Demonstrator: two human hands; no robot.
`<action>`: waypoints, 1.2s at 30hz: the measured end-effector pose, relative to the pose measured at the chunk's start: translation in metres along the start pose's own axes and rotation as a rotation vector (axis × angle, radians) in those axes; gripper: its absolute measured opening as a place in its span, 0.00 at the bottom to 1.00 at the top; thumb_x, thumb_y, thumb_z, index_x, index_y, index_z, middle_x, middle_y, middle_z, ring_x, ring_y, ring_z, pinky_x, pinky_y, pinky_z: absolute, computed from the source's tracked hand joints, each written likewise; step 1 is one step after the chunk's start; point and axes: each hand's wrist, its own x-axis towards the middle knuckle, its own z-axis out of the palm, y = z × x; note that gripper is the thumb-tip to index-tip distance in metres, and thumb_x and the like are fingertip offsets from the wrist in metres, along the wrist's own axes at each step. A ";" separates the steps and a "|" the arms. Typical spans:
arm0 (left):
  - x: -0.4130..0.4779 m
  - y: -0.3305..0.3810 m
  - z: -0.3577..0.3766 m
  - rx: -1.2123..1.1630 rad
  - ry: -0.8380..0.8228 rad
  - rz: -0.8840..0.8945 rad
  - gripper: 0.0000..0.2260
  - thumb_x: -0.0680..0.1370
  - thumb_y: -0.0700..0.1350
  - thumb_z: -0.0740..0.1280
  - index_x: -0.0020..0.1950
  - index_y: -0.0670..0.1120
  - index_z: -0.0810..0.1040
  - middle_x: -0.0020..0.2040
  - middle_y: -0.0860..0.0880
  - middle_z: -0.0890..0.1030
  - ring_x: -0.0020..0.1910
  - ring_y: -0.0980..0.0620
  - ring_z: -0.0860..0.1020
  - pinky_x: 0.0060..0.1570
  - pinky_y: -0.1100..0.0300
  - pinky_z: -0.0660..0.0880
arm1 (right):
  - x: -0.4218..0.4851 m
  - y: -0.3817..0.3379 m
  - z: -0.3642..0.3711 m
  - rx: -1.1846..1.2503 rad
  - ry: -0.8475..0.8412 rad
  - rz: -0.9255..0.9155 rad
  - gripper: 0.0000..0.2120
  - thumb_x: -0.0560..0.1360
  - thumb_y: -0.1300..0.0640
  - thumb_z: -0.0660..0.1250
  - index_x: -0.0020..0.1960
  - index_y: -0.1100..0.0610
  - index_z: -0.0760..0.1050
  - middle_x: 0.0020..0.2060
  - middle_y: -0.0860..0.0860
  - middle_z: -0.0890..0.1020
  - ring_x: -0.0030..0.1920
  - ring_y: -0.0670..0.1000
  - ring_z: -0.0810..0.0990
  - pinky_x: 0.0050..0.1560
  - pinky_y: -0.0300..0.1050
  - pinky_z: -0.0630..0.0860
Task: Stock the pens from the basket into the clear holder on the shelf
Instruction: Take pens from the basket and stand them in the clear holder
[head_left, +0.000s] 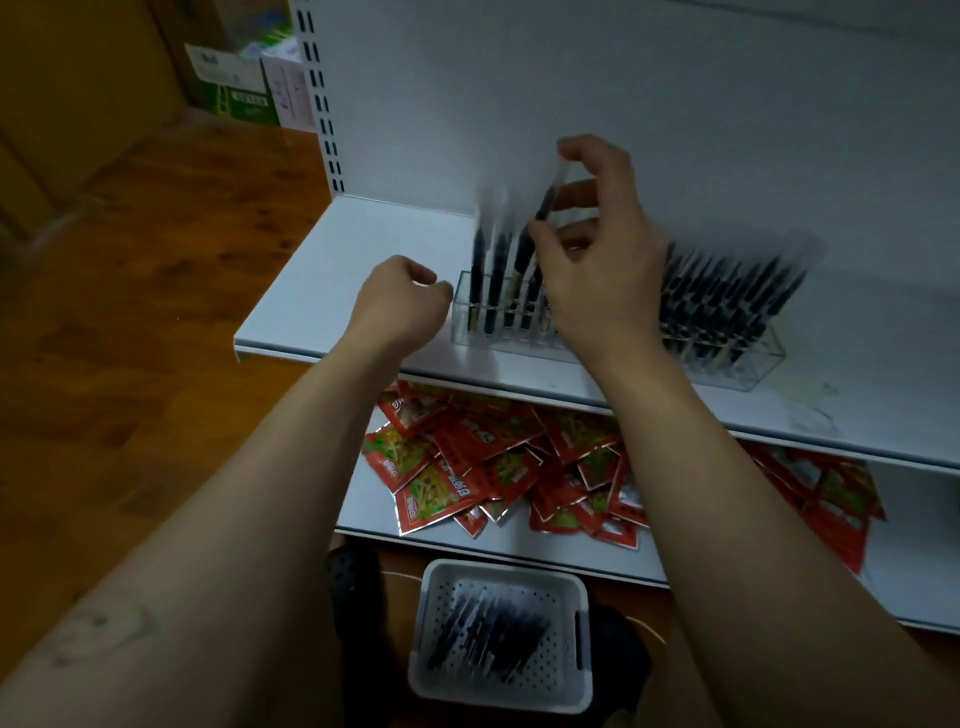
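Pinching a pen (544, 203) over the holder (759, 365) with right grip (602, 270); left grip (402, 304) curled, empty, just beside holder's end.

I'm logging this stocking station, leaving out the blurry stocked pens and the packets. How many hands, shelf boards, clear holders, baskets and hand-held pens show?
hands: 2, left hand and right hand
shelf boards: 2, upper shelf board and lower shelf board
clear holder: 1
basket: 1
held pen: 1
Total: 7
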 end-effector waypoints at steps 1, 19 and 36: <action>0.004 -0.001 0.002 0.003 -0.012 -0.007 0.14 0.78 0.50 0.66 0.61 0.46 0.76 0.57 0.46 0.78 0.55 0.46 0.77 0.55 0.49 0.77 | 0.001 0.002 0.001 0.000 0.004 -0.004 0.22 0.75 0.63 0.68 0.67 0.52 0.69 0.49 0.49 0.78 0.40 0.46 0.80 0.41 0.37 0.78; 0.011 -0.011 0.001 -0.018 -0.026 0.028 0.14 0.74 0.53 0.72 0.54 0.47 0.78 0.50 0.48 0.80 0.49 0.49 0.78 0.46 0.55 0.75 | -0.034 0.015 -0.017 -0.173 -0.293 0.142 0.32 0.78 0.58 0.64 0.75 0.38 0.56 0.43 0.44 0.78 0.33 0.46 0.78 0.46 0.50 0.81; -0.112 -0.099 0.059 0.207 -0.210 -0.011 0.10 0.72 0.51 0.73 0.43 0.50 0.73 0.39 0.52 0.79 0.43 0.49 0.78 0.44 0.56 0.74 | -0.166 0.061 -0.024 -0.357 -0.829 0.511 0.09 0.76 0.53 0.66 0.55 0.50 0.79 0.46 0.50 0.83 0.43 0.50 0.79 0.47 0.45 0.78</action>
